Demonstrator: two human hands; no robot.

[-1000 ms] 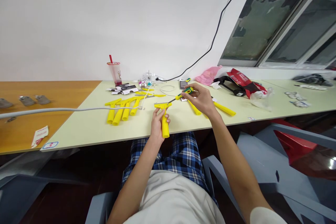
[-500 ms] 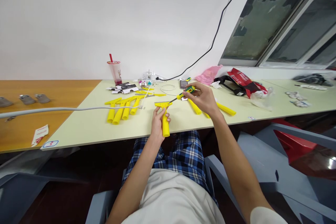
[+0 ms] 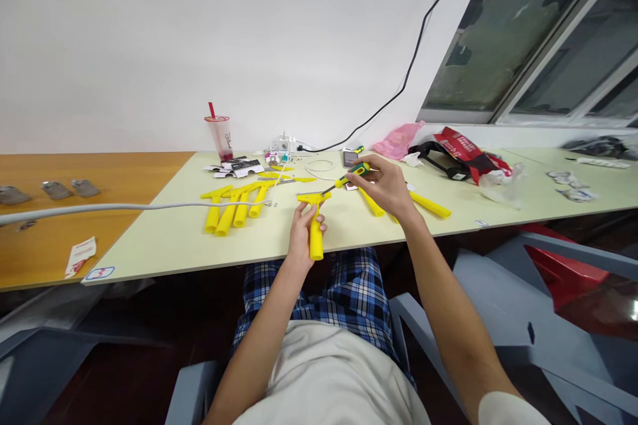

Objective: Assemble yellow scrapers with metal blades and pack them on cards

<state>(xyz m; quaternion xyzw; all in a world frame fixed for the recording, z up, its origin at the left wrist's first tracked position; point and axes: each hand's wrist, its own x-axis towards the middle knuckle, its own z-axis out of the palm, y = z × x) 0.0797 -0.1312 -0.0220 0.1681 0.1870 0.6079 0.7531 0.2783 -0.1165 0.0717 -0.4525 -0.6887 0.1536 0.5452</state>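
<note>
My left hand is closed round the handle of a yellow scraper, whose wide head with a thin blade points away from me. In my right hand is a green and yellow screwdriver, gripped by its handle. Its shaft slants down to the left, and the tip meets the right side of the scraper's head. Whether a screw sits under the tip is too small to tell. To the left lie several yellow scrapers side by side. More yellow handles lie beyond and beneath my right hand.
A plastic cup with a red straw stands by the wall near black and white papers. A white cable crosses the left side. Behind are a power strip, a pink bag and a red package.
Both hands keep their hold, with the screwdriver tip still at the scraper's head. The whole view has shifted very slightly.
</note>
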